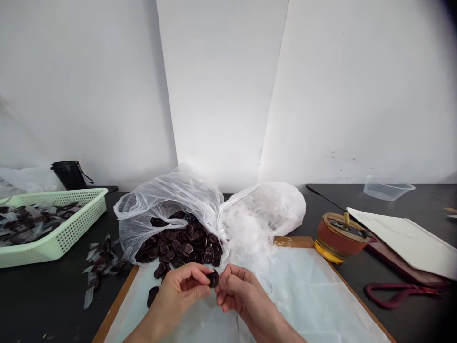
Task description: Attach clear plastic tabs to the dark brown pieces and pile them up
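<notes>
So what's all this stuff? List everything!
plastic basket: one, pale green, left
buttons: many, dark brown, in the clear bag, basket and on the board
clear plastic bag: one, see-through, middle
white plastic bag: one, white, beside it
flask: one, black, back left
plastic tub: one, clear, back right
round tin: one, orange-brown, right
paper: one sheet, white, right
scissors: one pair, dark red, front right
wooden board: one, brown, front
left hand, right hand: one each, front, fingers on one button

One left hand, one right hand, one dark button, two plastic bags, one green basket, one pair of scissors
</notes>
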The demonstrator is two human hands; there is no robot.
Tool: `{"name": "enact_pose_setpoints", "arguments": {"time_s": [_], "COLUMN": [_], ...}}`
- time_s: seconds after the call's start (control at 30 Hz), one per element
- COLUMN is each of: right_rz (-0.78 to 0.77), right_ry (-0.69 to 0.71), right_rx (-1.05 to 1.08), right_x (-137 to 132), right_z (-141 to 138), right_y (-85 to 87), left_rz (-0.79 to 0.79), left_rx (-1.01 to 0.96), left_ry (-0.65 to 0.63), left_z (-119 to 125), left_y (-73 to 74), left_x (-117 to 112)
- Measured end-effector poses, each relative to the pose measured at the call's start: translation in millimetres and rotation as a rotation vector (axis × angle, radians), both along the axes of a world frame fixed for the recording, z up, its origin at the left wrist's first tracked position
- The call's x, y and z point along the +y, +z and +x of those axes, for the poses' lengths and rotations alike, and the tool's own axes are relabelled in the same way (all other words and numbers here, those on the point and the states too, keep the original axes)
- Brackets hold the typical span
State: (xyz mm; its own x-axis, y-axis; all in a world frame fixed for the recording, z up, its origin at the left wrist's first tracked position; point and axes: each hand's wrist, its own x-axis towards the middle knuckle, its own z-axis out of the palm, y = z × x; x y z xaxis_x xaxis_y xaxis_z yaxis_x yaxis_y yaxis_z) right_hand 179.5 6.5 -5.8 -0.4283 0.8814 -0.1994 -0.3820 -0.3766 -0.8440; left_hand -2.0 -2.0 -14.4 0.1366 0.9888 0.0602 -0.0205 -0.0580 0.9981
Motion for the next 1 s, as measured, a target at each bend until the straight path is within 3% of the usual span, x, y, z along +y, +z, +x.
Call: {"name": "enact_pose_setpoints", "arguments": {"time_s": [0.33, 0.53, 0.73, 1.0], "right_rz": [0.015, 0.060, 0.099, 0.134], "right_ry": [0.040, 0.021, 0.000, 0.003], "right_rx": [-0.102, -0.116, -0.212, -0.317], "right_x": [4.2, 3.1, 4.4, 11.4], "right_z": [3.0, 1.1, 2.3, 1.4], "right_y": [-5.8, -8.3, -8.5, -19.2], "left_rz": [-0.016, -0.002, -0.057, 0.077], "left_rx": [-0.089, -0.021, 0.053, 0.095], "left_ry": [-0.008, -0.036, 0.013, -0.023], "left_z": [-5.8, -6.2, -4.1, -3.2], "left_y": [4.3, 5.4, 12.5, 4.7], "left_x": [2.3, 2.3, 0.3, -0.1]}}
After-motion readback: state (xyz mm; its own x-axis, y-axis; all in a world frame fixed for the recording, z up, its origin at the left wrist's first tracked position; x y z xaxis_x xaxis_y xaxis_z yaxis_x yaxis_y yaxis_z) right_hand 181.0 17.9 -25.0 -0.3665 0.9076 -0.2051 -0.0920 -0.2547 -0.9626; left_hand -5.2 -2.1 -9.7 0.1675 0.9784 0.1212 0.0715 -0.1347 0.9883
